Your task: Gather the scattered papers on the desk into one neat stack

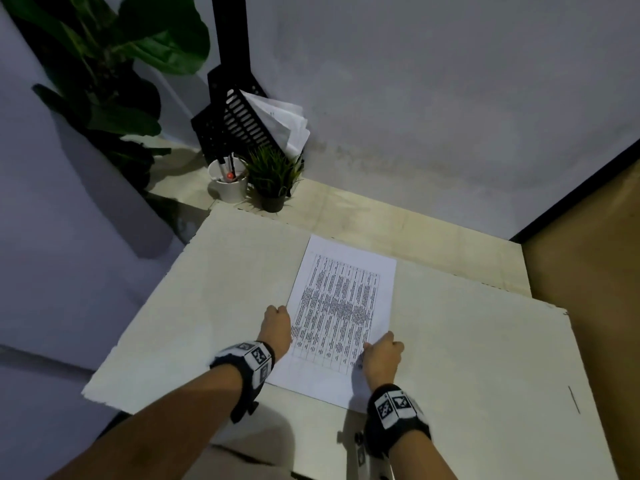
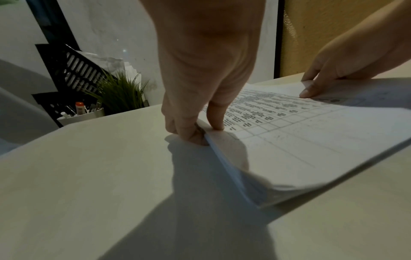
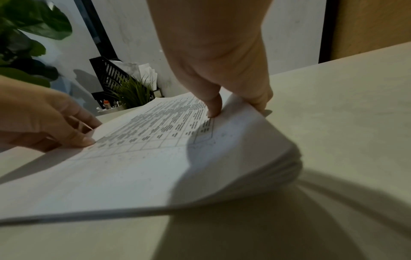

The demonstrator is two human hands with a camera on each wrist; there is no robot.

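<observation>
The stack of papers (image 1: 341,317) lies flat near the middle of the pale, matte desk (image 1: 485,358), its long edges running away from the person and tilted slightly to the right. The top sheet is thin white paper printed with a dense grid of small dark text, blank along the near margin. From the wrist views the stack shows many thin leaves, their edges fanned slightly at the near corners.

The left hand (image 1: 276,325) pinches the stack's left edge: the thumb (image 2: 217,114) presses on the top sheet while the curled fingers (image 2: 191,135) tuck under the edge and lift it a little off the desk. The right hand (image 1: 382,355) grips the right edge in the same narrow way, thumb (image 3: 213,107) on top and fingers curled beneath, so that side bows upward in a soft curve. Both wrists wear black bands carrying white blocks with black square patterns.

At the desk's far left corner, against the grey wall, stands a black slotted plastic file holder (image 1: 239,126) with loose white sheets leaning inside. Just in front of it sit a round white cup (image 1: 228,188) holding pens and a small spiky green plant in a dark pot (image 1: 273,181), touching or nearly so. A large plant with broad glossy leaves (image 1: 114,64) rises to the left, beyond the desk.
</observation>
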